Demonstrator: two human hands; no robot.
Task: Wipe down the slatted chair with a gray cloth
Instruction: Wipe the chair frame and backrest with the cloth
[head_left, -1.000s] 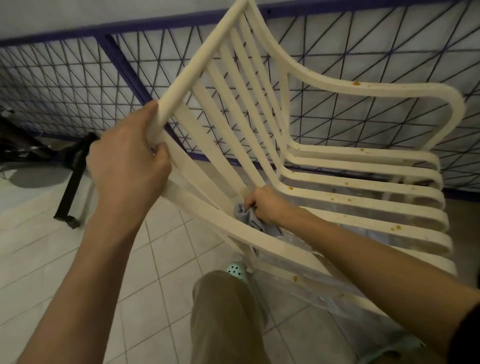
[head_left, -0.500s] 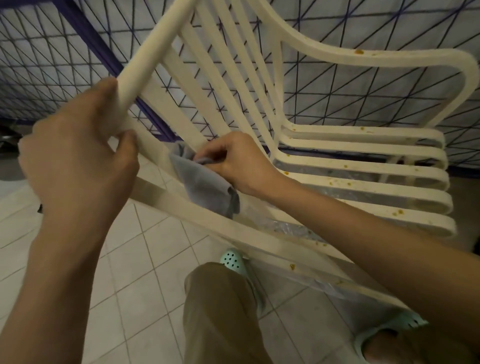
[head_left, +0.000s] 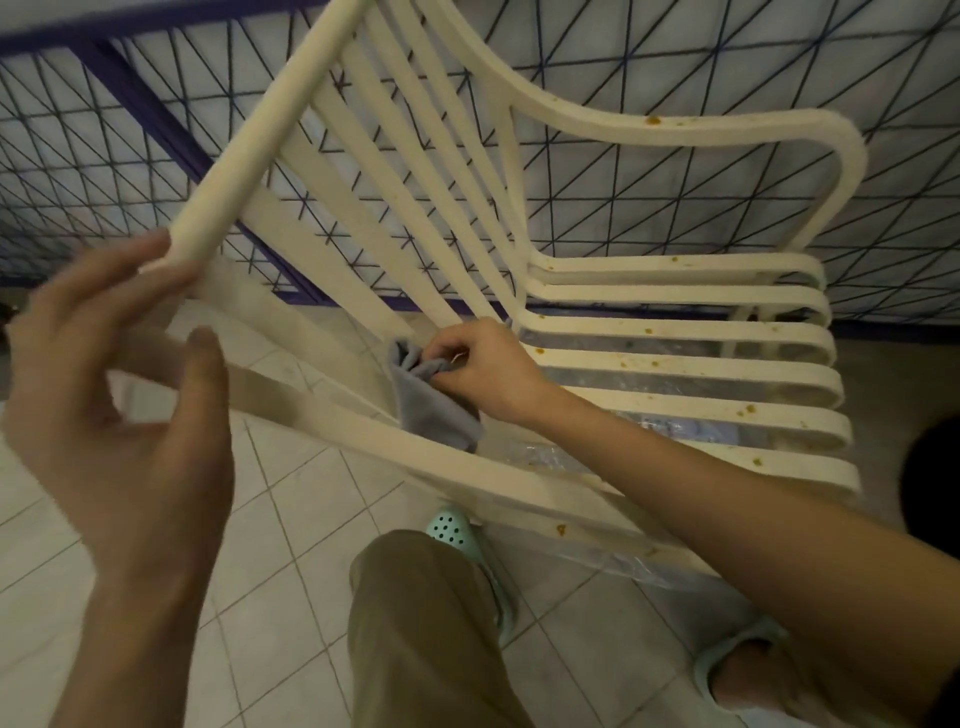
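Loosening since half a second ago, the left hand (head_left: 119, 415) at nine o'clock is opening off the top rail (head_left: 270, 130) of the cream plastic slatted chair (head_left: 675, 332), its fingers relaxed and only the fingertips touching. The right hand (head_left: 483, 369), now lower on a back slat near centre, is gripping the bunched gray cloth (head_left: 426, 410), which is hanging at its eight o'clock against the slat.

Gray cloth (head_left: 432, 411) (right hand (head_left: 488, 371)) on chair (head_left: 675, 372) slats

Left grip (head_left: 119, 395) slack, right grip (head_left: 483, 369) tightly curled.
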